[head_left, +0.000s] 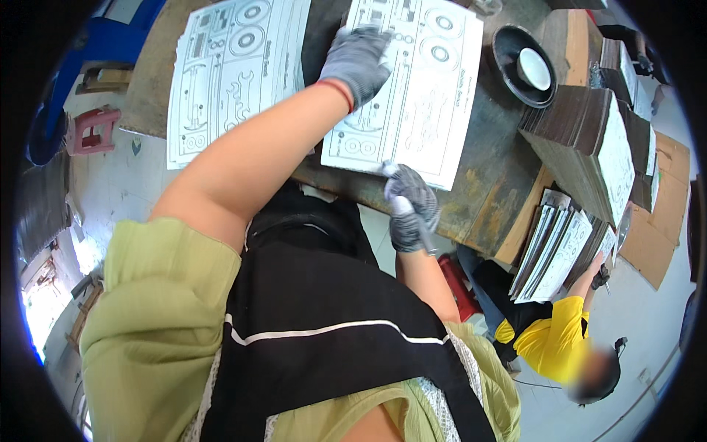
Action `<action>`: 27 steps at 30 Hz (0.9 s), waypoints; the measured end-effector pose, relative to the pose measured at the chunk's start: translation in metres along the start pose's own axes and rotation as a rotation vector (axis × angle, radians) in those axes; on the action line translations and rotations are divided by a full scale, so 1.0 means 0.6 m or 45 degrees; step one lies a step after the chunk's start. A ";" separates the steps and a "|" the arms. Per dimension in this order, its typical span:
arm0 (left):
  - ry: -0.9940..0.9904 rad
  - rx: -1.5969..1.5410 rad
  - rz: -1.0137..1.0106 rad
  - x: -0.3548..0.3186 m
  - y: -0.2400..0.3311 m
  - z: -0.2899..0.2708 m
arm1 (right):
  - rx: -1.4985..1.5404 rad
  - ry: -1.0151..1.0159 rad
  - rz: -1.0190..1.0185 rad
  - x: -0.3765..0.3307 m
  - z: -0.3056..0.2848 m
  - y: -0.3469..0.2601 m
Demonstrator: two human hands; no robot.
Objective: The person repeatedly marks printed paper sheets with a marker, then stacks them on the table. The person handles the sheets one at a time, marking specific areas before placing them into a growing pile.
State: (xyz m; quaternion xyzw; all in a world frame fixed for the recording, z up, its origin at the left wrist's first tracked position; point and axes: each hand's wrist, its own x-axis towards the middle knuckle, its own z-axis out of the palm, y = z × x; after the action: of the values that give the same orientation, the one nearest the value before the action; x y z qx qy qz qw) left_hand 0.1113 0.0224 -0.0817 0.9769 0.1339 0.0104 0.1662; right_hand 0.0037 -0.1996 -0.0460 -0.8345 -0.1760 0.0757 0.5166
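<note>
My left hand, in a grey knit glove, lies with its fingers stretched over the left edge of a stack of white printed sheets. The sheets carry line drawings of wrenches and rings. Close to the near edge of that stack, my right hand, gloved too, is closed. A thin grey rod sticks out of it; its kind and other end are unclear. A second stack of similar sheets lies to the left, under and beside my left forearm.
On the dark worktable stands a black dish with a white bowl in it. Tall stacks of boards rise at the right. Beyond them, a person in yellow handles upright boards. A pink stool stands left.
</note>
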 end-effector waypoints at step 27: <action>-0.258 -0.974 -0.520 -0.068 -0.118 -0.028 | 0.514 0.270 -0.078 0.077 -0.099 0.073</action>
State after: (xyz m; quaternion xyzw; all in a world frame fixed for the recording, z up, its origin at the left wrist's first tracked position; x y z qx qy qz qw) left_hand 0.0529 0.0815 -0.0878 0.7946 0.2936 -0.0696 0.5268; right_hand 0.0742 -0.2495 -0.0551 -0.7118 -0.1274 0.0054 0.6907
